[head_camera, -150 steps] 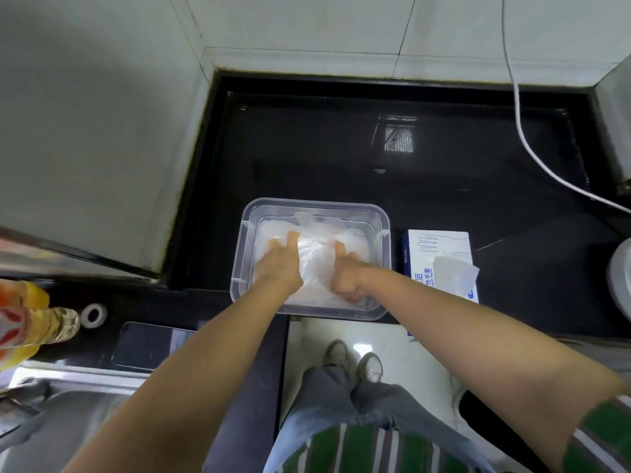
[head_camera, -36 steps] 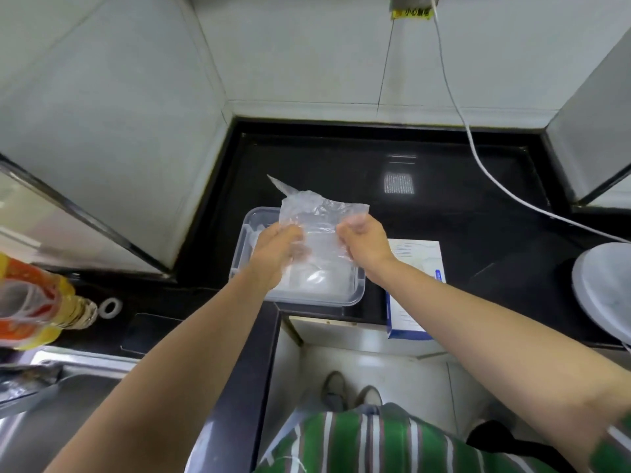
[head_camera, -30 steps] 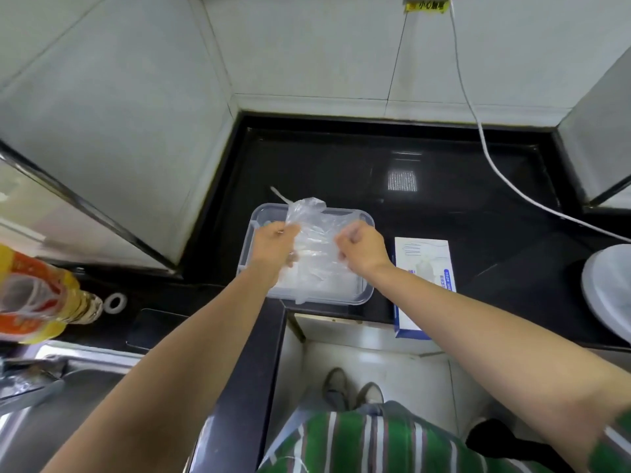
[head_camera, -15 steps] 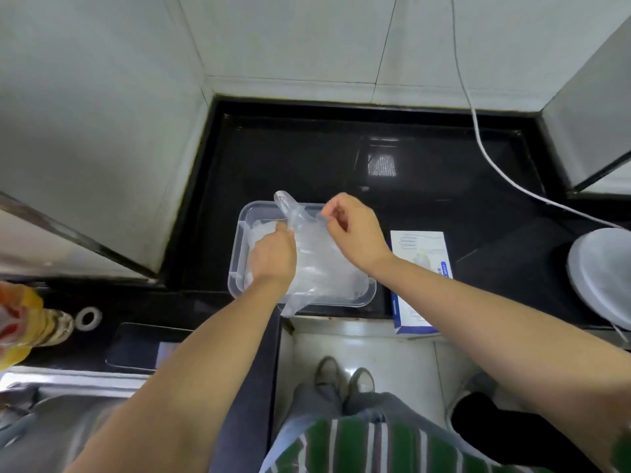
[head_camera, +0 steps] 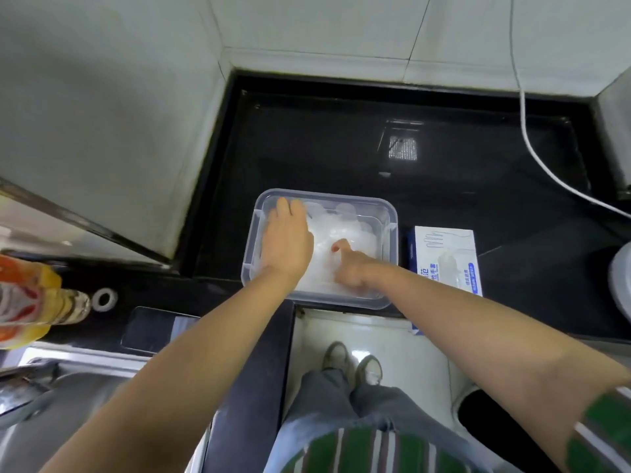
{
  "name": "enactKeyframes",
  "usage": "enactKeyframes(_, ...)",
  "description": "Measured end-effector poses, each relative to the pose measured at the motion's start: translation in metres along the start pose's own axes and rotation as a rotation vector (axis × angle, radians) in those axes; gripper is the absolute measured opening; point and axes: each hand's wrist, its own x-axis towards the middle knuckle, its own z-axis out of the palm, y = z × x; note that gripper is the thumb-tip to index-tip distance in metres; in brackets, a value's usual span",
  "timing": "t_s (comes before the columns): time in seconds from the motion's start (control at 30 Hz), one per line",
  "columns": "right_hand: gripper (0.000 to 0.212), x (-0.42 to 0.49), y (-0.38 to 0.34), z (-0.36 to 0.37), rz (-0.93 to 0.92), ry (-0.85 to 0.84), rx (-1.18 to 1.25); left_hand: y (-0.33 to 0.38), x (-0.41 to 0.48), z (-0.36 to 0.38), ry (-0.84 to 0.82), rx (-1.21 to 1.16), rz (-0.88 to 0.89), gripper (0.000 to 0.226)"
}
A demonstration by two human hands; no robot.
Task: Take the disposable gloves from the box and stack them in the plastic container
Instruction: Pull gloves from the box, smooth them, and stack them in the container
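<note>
The left hand (head_camera: 288, 245) lies flat, fingers straight, pressing the gloves (head_camera: 345, 230) stacked in the container (head_camera: 392, 218). The right hand (head_camera: 353, 271) rests on them thumb-out; its fingers are hidden. The box (head_camera: 444, 244) sits just right of it.

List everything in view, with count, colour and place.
container: one, clear, counter's front edge
gloves: pile, count unclear, translucent white, in container
box: one, white and blue, right of container
counter: one, black, in tiled corner
cable: one, white, counter's far right
bottle: one, orange-yellow, left edge
ring: one, white, right of bottle
phone: one, dark, beside sink
sink: one, steel, lower left
shoes: two, pale, floor
left hand: one, flat on gloves
right hand: one, on gloves, fingers hidden
</note>
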Motion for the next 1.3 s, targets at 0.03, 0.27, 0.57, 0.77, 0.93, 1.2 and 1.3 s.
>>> enactKeyframes(0.03,0.067,0.003,0.001,0.001,-0.004,-0.001,-0.011,0.008,-0.001,-0.007,0.082,-0.047,0.078,0.033)
enactKeyframes(0.27,0.015,0.004,0.002,0.001,0.018,-0.071,-0.194,0.060,0.000,-0.002,-0.456,-0.150,0.022,0.017)
enactKeyframes(0.57,0.108,0.008,0.008,0.004,0.006,-0.027,0.040,-0.011,0.003,0.044,-0.653,0.013,-0.236,0.094)
enactKeyframes(0.77,0.120,0.009,0.007,0.012,0.031,-0.012,-0.003,-0.008,0.004,0.046,-0.819,0.096,-0.220,0.116)
enactKeyframes(0.93,0.104,-0.009,0.004,0.002,-0.005,-0.058,-0.027,-0.003,0.001,0.020,-0.750,0.049,-0.158,0.075)
enactKeyframes(1.2,0.015,-0.058,0.019,-0.064,-0.333,0.544,0.476,0.049,-0.011,-0.025,-0.137,-0.028,-0.058,0.026)
enactKeyframes(1.3,0.014,-0.067,0.062,-0.078,-0.198,0.707,0.413,0.085,-0.018,-0.036,-0.095,-0.136,0.027,0.026)
